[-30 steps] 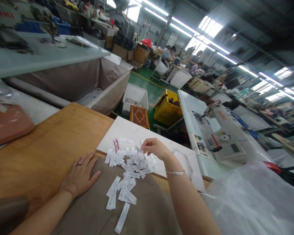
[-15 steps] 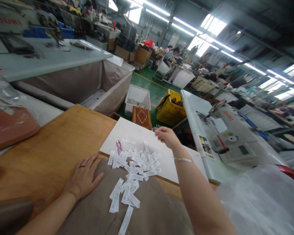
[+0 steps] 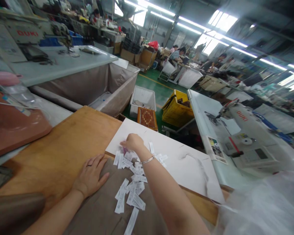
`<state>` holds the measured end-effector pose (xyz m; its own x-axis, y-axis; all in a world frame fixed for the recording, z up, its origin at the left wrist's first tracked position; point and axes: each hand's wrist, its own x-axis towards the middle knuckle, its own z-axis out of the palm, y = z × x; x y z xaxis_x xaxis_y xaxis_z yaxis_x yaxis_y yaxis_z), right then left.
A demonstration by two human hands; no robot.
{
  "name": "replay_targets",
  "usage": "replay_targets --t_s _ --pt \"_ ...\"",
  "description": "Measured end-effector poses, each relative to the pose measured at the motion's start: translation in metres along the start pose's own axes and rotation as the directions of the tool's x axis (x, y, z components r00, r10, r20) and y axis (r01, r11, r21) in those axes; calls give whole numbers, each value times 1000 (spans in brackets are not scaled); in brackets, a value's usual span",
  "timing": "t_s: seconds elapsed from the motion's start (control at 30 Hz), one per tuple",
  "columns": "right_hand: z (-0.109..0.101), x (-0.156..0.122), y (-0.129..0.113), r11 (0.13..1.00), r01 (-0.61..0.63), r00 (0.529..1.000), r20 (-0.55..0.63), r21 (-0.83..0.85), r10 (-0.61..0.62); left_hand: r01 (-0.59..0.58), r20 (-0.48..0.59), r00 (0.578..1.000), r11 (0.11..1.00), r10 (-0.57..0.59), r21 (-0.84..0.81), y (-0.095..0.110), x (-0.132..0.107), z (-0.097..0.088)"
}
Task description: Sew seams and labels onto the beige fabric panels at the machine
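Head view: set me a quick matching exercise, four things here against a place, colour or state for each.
Things:
1. left hand
2. right hand
3. plastic crate
4. sewing machine

Descriptions:
A. yellow
B. over the white labels
C. on a pale table
D. flat on brown fabric

Pairs: 1-D, 2-B, 3-A, 4-C

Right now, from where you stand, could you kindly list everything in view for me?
White paper labels: many, white, scattered across board and fabric.
Rectangular white board: one, white, on the tabletop.
Flat wooden tabletop: one, tan, beneath the board.
Soft taupe fabric piece: one, taupe, nearest the person.
Juki sewing machine: one, white, right.
Yellow plastic crate: one, yellow, beyond the table.
Left hand: one, bare, flat on the fabric.
Right hand: one, bare, over the labels.
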<state>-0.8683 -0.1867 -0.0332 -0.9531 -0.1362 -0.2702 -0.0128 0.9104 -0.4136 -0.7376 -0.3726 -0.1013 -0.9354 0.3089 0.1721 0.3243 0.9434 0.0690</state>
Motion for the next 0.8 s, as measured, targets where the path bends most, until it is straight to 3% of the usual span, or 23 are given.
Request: replay_targets --t_s 0.13,0.3,0.43,0.63,0.8 --pt "7 8 -10 997 -71 997 29 -7 71 9 8 1000 1000 -9 -16 2 0 -3" --pt "-23 13 6 993 -82 996 -27 85 85 6 5 1000 997 -6 -72 1 0 -4" --pt "-41 33 2 979 -104 989 -89 178 121 -6 -22 1000 998 4 -63 0 -1 -3" --pt "-13 57 -12 976 -162 986 -20 142 166 -3 20 1000 1000 4 -25 1 -1 -7" --pt "-4 40 0 992 -122 992 -13 -15 122 10 50 999 1000 -9 -26 3 0 -10"
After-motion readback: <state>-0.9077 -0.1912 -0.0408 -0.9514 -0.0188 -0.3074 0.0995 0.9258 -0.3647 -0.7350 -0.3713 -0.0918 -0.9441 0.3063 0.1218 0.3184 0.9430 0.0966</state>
